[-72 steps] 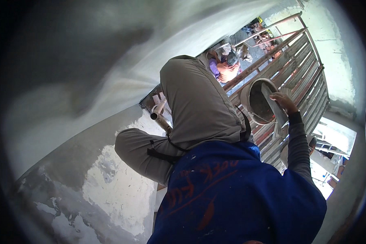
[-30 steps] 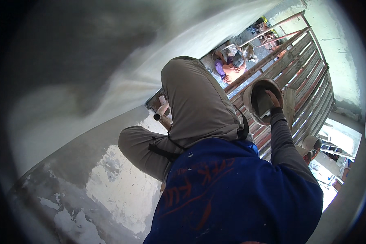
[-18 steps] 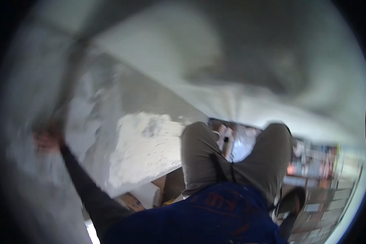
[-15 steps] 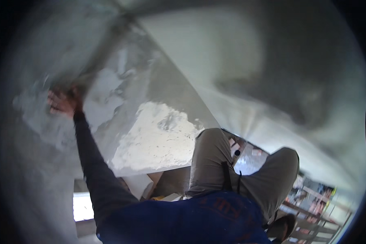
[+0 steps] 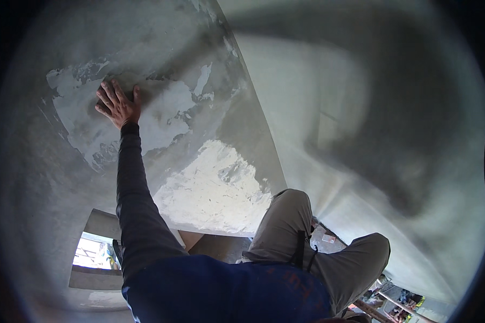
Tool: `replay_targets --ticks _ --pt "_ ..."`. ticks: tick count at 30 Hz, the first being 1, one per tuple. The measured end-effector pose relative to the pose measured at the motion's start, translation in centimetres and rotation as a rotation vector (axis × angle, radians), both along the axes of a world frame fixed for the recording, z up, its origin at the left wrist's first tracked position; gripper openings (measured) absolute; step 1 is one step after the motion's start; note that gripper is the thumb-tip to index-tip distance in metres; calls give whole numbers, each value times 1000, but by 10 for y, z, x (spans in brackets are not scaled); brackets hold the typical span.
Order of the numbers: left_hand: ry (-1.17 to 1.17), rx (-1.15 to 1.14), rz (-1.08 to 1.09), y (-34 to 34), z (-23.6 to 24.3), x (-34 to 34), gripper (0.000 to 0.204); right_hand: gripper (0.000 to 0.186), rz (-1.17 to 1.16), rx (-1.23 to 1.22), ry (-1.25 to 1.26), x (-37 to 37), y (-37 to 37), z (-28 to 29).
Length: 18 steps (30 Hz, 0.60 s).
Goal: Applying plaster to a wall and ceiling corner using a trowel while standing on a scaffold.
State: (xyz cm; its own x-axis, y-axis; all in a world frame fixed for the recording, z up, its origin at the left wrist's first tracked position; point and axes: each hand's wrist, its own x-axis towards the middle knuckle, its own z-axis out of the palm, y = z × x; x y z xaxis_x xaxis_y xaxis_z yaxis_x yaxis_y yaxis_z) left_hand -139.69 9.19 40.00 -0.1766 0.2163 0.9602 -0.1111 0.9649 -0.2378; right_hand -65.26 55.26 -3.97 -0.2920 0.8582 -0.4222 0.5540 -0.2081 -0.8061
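My left hand (image 5: 121, 107) lies with spread fingers against a grey plastered wall (image 5: 37, 161), the arm stretched up and to the left. It touches a pale grey, ragged-edged patch (image 5: 164, 102) on that wall. Lower down, nearer my legs, a bright white patch of rough plaster (image 5: 210, 188) covers part of the surface. Nothing shows in the left hand. My right hand and forearm are out of the picture.
A smooth pale wall (image 5: 318, 97) meets the grey one at a long corner edge, and a large dark shadow falls on it. Below left is a window opening (image 5: 94, 252). My bent knees (image 5: 288, 210) are close to the white patch; wooden poles (image 5: 399, 307) show at lower right.
The view has shifted and sharpened. My left hand stays spread against the pale grey patch and now appears further right and slightly higher, its fingers pointing up more. More of the window opening shows.
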Motion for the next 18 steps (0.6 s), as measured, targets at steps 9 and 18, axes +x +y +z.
replay_targets --ticks 9,18 --pt "15 -1 -52 -2 2 -4 80 60 48 -1 134 -12 8 37" --pt "32 3 -61 -2 1 -5 77 63 97 -11 278 -22 22 85"
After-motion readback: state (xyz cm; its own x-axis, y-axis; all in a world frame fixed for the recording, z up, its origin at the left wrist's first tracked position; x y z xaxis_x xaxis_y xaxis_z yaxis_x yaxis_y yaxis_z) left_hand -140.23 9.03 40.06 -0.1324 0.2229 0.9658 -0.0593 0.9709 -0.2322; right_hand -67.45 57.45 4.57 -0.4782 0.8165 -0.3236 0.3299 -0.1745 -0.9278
